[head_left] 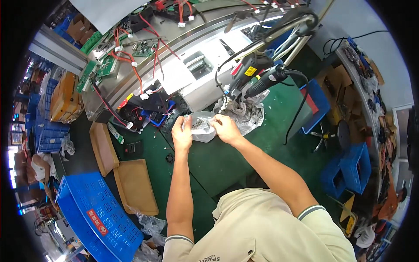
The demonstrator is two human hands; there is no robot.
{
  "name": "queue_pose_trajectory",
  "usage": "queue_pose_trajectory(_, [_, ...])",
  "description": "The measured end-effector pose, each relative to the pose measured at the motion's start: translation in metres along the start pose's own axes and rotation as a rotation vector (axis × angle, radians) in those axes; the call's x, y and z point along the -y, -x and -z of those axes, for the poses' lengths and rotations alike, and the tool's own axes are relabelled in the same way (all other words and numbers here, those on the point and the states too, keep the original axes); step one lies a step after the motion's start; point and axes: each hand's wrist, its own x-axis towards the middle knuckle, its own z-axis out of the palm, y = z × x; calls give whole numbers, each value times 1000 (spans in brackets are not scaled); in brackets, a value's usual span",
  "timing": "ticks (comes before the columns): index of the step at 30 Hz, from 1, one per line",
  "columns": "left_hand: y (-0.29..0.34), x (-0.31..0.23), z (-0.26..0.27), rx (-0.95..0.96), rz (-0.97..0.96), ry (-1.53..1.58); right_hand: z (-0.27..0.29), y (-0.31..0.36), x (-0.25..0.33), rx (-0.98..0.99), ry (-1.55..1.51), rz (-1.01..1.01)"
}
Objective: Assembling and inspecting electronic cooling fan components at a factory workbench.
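Observation:
Between my two hands is a clear plastic bag (205,136), its mouth spread into a round opening. Small pieces, too tiny to name, lie inside it. My left hand (182,133) grips the bag's left side with the thumb on the near face. At its right edge, my right hand (225,129) pinches the plastic between thumb and fingers. The bag is held over the green work surface (209,170). Just beyond my right hand lies crumpled clear plastic wrapping (248,115), beneath two hanging power screwdrivers (262,83).
Black housings with red wires (150,105) sit at the far left of the bench. Shallow cardboard trays (137,185) and a large blue crate (98,214) are on my left. Blue bins (355,168) stand on the right. A black cable (299,111) hangs down beside the screwdrivers.

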Motion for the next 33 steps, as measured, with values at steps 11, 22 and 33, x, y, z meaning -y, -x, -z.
queue_pose_trajectory(11, [31,-43,54,-30,-245,-23,-9,34,47,-129,-159,409])
queue_pose_trajectory(22, [139,-189,36,-184,-237,-282,71,124,80,110,-422,402])
queue_pose_trajectory(33, [254,-282,-77,-131,-399,160,210,214,57,347,-599,499])
